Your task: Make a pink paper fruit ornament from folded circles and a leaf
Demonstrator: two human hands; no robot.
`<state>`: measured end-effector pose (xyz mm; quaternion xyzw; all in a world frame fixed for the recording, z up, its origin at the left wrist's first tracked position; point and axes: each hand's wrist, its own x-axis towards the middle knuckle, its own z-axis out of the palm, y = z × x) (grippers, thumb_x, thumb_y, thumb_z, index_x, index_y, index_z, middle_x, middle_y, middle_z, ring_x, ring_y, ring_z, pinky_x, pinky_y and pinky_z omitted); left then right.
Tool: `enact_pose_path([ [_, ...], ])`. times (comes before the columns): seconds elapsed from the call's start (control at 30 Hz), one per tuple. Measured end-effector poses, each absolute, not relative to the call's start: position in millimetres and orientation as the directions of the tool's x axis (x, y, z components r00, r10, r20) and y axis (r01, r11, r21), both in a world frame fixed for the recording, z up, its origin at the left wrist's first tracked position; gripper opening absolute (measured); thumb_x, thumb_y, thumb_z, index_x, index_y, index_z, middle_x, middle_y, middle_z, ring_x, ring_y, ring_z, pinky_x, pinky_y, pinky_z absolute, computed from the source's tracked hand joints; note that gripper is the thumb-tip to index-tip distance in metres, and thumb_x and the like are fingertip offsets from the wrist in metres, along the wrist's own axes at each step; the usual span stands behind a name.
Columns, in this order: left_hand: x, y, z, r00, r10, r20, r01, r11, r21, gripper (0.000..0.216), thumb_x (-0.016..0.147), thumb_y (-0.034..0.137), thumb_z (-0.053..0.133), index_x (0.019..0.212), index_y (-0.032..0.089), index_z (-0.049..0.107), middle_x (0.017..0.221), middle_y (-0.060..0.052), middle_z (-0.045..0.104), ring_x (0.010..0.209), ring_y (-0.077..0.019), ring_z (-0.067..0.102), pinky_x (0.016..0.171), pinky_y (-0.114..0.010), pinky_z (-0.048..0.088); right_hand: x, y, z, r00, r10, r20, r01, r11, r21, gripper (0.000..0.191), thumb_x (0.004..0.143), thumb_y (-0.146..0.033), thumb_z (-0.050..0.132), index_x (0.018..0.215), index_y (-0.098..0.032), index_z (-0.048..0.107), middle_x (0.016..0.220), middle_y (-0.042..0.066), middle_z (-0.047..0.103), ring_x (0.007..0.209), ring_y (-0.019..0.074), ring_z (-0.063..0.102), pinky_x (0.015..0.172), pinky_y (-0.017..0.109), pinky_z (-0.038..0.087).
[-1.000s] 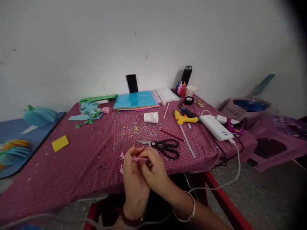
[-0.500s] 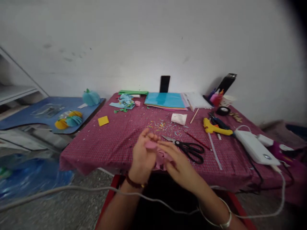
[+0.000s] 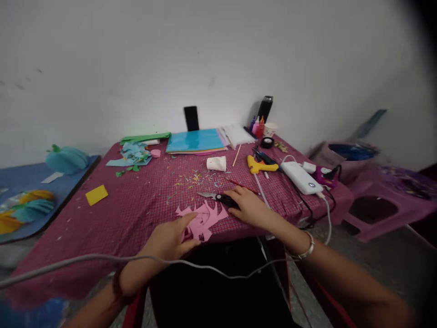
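1. Head view: scissors [image 3: 220,197] lie on the tabletop [image 3: 136,196], blades pointing left, their handles mostly covered by the right hand [image 3: 251,207].
2. Right hand: its fingers bend down over the handles; I cannot tell whether this grip is clenched around them or merely resting. Blades turned away from the palm probably keep the handles easy to take up.
3. Left hand [image 3: 167,239]: just nearer the person than the scissors, its grip is loose, thumb and forefinger spread about the pink paper [image 3: 205,218], perhaps steadying or gathering the flimsy pieces.
4. That paper, jagged-edged, lies directly below the blades, near the tabletop's front edge, presumably for short reach.
5. Beyond the scissors are small scraps [image 3: 194,177] and a white cup [image 3: 216,164] on its side. A yellow glue gun [image 3: 256,165] lies farther to the right, likely clear of the cutting area.
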<state>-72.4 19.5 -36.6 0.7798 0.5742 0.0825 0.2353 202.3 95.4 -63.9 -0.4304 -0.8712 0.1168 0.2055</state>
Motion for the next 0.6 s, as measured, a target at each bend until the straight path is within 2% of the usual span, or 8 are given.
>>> enact_pose_path([
  [0.07, -65.1, 26.2, -39.9, 0.268, 0.951, -0.155, 0.921, -0.206, 0.33, 0.068, 0.079, 0.043, 0.058, 0.14, 0.018, 0.039, 0.118, -0.015, 0.064, 0.099, -0.0288, 0.064, 0.082, -0.039, 0.047, 205.0, 96.5, -63.7, -0.534, 0.803, 0.264, 0.698, 0.595, -0.398, 0.05, 0.077, -0.023, 0.065, 0.126, -0.018, 0.055, 0.113, 0.013, 0.056, 0.1, 0.0259, 0.057, 0.09, 0.043, 0.046],
  [0.13, -58.9, 34.5, -38.6, 0.2, 0.969, -0.144, 0.955, -0.16, 0.249, 0.076, 0.077, 0.049, 0.06, 0.142, 0.017, 0.034, 0.13, -0.018, 0.055, 0.109, -0.0326, 0.06, 0.086, -0.043, 0.047, 206.6, 95.8, -65.3, -0.531, 0.8, 0.277, 0.688, 0.599, -0.409, 0.052, 0.075, -0.02, 0.066, 0.126, -0.019, 0.055, 0.111, 0.012, 0.056, 0.1, 0.0252, 0.056, 0.089, 0.041, 0.045],
  [0.23, -50.5, 42.8, -33.8, 0.149, 0.978, -0.147, 0.983, -0.131, 0.13, 0.08, 0.074, 0.054, 0.061, 0.14, 0.017, 0.036, 0.125, -0.017, 0.054, 0.102, -0.0354, 0.062, 0.079, -0.047, 0.05, 202.7, 92.6, -70.6, -0.519, 0.797, 0.308, 0.677, 0.603, -0.422, 0.051, 0.072, -0.011, 0.062, 0.122, -0.02, 0.058, 0.109, 0.01, 0.055, 0.102, 0.0246, 0.053, 0.09, 0.04, 0.044],
  [0.33, -46.5, 46.4, -35.9, 0.161, 0.976, -0.147, 0.985, -0.149, 0.088, 0.076, 0.074, 0.056, 0.059, 0.136, 0.017, 0.041, 0.119, -0.016, 0.053, 0.094, -0.0342, 0.064, 0.073, -0.046, 0.051, 197.5, 89.9, -73.9, -0.476, 0.809, 0.346, 0.676, 0.588, -0.444, 0.052, 0.07, -0.008, 0.06, 0.12, -0.02, 0.058, 0.107, 0.009, 0.054, 0.101, 0.0231, 0.052, 0.088, 0.039, 0.044],
  [0.43, -53.0, 50.2, -44.1, 0.162, 0.982, -0.099, 0.981, -0.15, 0.124, 0.073, 0.071, 0.055, 0.061, 0.131, 0.017, 0.047, 0.119, -0.016, 0.053, 0.094, -0.0341, 0.063, 0.072, -0.046, 0.051, 206.1, 89.3, -70.4, -0.409, 0.826, 0.387, 0.685, 0.559, -0.468, 0.052, 0.071, -0.009, 0.059, 0.121, -0.02, 0.055, 0.106, 0.008, 0.053, 0.1, 0.0209, 0.052, 0.088, 0.036, 0.045],
  [0.53, -67.1, 53.1, -43.4, 0.142, 0.985, 0.094, 0.939, -0.164, 0.301, 0.069, 0.066, 0.055, 0.066, 0.123, 0.018, 0.053, 0.113, -0.013, 0.057, 0.095, -0.0315, 0.061, 0.077, -0.043, 0.05, 235.8, 90.2, -63.5, -0.316, 0.854, 0.414, 0.723, 0.499, -0.478, 0.051, 0.072, -0.01, 0.057, 0.122, -0.021, 0.054, 0.106, 0.007, 0.052, 0.1, 0.0203, 0.052, 0.089, 0.036, 0.045],
  [0.6, -74.8, 50.9, -33.8, 0.065, 0.98, 0.19, 0.903, -0.139, 0.406, 0.071, 0.066, 0.058, 0.064, 0.124, 0.018, 0.051, 0.106, -0.01, 0.058, 0.091, -0.0284, 0.06, 0.077, -0.04, 0.049, 263.3, 89.7, -61.7, -0.244, 0.875, 0.418, 0.762, 0.44, -0.475, 0.049, 0.072, -0.01, 0.056, 0.119, -0.02, 0.056, 0.105, 0.008, 0.052, 0.099, 0.0218, 0.052, 0.089, 0.038, 0.046],
])
